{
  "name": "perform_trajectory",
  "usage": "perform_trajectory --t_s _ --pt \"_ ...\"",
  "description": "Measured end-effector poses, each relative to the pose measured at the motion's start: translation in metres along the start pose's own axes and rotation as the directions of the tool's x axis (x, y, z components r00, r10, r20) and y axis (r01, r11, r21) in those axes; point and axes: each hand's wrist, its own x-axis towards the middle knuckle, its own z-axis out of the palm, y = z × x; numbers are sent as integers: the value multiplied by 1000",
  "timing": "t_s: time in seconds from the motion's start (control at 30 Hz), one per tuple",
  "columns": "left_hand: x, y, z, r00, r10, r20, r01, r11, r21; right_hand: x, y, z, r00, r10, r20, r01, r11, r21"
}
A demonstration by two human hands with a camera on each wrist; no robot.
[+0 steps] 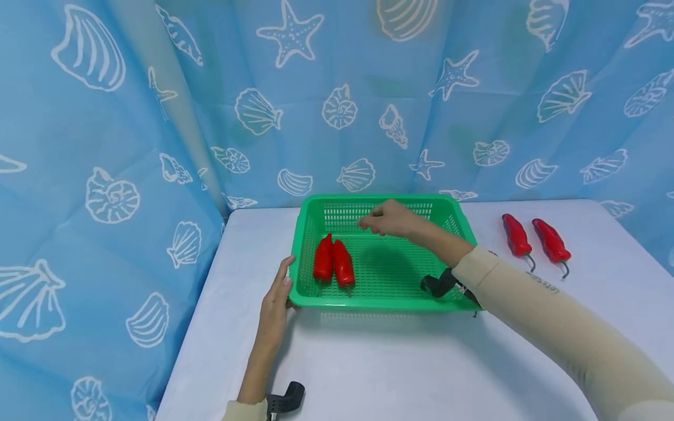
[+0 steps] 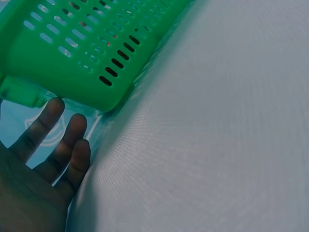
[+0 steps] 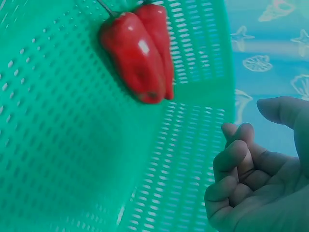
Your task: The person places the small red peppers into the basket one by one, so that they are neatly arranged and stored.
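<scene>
Below the right hand (image 1: 392, 220), the basket (image 1: 376, 303) is green, its peppers (image 1: 344, 263) red, and the curtain (image 1: 308, 85) beyond blue with white seashell-and-starfish print.

Blue seashell-print curtain (image 1: 316, 140), white table (image 1: 400, 368)

Your basket (image 1: 379, 303) stands on the table (image 1: 400, 362), before the curtain (image 1: 310, 134). Inside it, toward the left, two peppers (image 1: 323, 263) lie side by side. Your left hand (image 1: 275, 301) is at its left side; your right hand (image 1: 392, 217) is above its rear. Right of the basket lie two more peppers (image 1: 517, 235), with perhaps another pepper (image 1: 492, 253), mostly hidden, behind your sleeve (image 1: 547, 310).
</scene>
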Motion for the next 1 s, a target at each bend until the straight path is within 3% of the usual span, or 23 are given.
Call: perform_trajectory --t_s 0.23,0.67,1.0 --pt "-3 -2 -2 1000 -4 9 3 1000 12 -22 0 -20 1000 -20 -20 21 1000 13" --pt "-5 1 -2 1000 -4 7 4 1000 13 -66 20 -53 992 -54 -118 54 999 -5" --pt "-4 4 2 1000 -14 17 14 1000 27 -96 46 -69 977 -9 -212 -9 997 -81"
